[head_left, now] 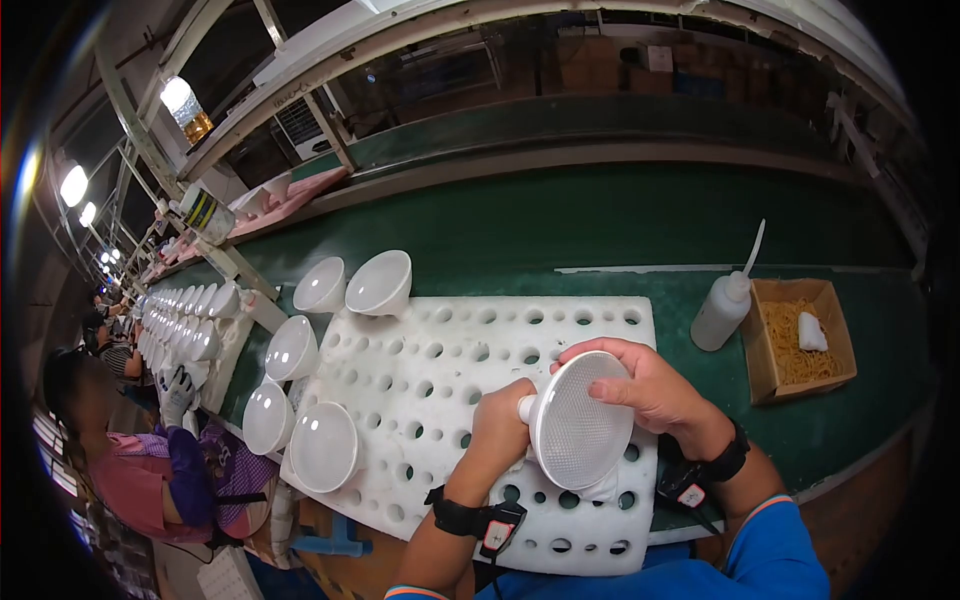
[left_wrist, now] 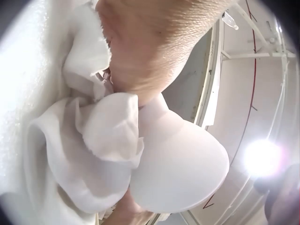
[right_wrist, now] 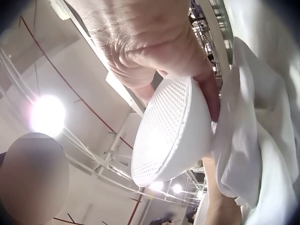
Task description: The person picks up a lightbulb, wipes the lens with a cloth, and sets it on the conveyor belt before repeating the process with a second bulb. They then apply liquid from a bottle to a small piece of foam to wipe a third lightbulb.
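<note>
A white lamp cup with a dimpled round face is held above the foam board, its face turned to the right. My left hand grips its narrow neck. My right hand pinches the rim, thumb on the face and fingers behind. In the right wrist view the dimpled face shows below my right hand. A white cloth hangs beside the cup's smooth back in the left wrist view, near my left hand; whether a hand holds it, I cannot tell.
Several white cups stand at the board's left side. To the right are a squeeze bottle and a cardboard box of rubber bands. Another person works at the left beside rows of cups. A green bench runs behind the board.
</note>
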Demonstrator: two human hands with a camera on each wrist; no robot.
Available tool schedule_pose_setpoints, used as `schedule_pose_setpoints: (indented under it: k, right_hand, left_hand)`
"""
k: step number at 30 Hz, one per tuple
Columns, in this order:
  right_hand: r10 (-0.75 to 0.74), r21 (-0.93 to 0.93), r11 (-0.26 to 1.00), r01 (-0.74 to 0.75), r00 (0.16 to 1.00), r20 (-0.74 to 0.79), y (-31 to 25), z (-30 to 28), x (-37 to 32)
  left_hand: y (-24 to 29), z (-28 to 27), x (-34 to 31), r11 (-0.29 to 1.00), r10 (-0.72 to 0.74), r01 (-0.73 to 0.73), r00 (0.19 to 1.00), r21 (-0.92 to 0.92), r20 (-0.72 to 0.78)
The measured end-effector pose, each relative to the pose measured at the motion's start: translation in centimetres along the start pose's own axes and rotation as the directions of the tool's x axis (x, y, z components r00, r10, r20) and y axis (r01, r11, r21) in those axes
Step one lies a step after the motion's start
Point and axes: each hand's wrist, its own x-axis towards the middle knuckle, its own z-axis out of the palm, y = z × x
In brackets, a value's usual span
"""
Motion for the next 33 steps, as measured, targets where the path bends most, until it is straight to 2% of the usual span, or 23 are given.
schedule_pose_setpoints:
  k: [3, 9, 12, 18, 21, 24, 27, 33]
  right_hand:
    - [0.025, 0.178, 0.984, -0.01, 0.997, -0.078, -0.12, 0.2, -0.13]
    - [0.002, 0.092, 0.996, 0.002, 0.999, -0.042, -0.45, -0.2, -0.17]
    - [-0.033, -0.063, 0.998, 0.029, 0.997, -0.064, -0.59, 0.4, -0.4]
    - [0.054, 0.138, 0.989, -0.047, 0.998, -0.045, -0.52, -0.05, -0.22]
    - [0.086, 0.062, 0.995, -0.082, 0.994, -0.071, -0.52, 0.33, -0.38]
    - [0.084, 0.043, 0.996, -0.081, 0.994, -0.072, -0.2, 0.15, -0.35]
    - [0.051, 0.14, 0.989, -0.045, 0.998, -0.041, -0.44, 0.06, -0.36]
    - [0.061, 0.029, 0.998, -0.059, 0.995, -0.085, -0.02, 0.31, -0.46]
  left_hand:
    - [0.14, -0.01, -0.03, 1.0, 0.027, -0.028, 0.999, 0.005, 0.031]
    - [0.19, -0.02, 0.04, 0.997, -0.047, 0.044, 0.998, 0.065, 0.044]
    - [0.36, -0.07, -0.07, 0.997, -0.071, 0.069, 0.996, 0.032, 0.062]
    - [0.48, -0.09, -0.09, 0.999, -0.022, 0.019, 0.998, 0.048, 0.062]
    - [0.78, -0.24, -0.09, 0.994, -0.049, 0.041, 0.996, 0.101, 0.076]
    - [0.23, -0.1, -0.14, 0.994, 0.004, -0.011, 0.998, 0.107, 0.068]
    - [0.33, 0.06, -0.18, 0.999, 0.008, -0.01, 0.999, 0.046, 0.034]
    - [-0.17, 0.23, -0.11, 0.984, -0.044, 0.034, 0.998, 0.173, 0.052]
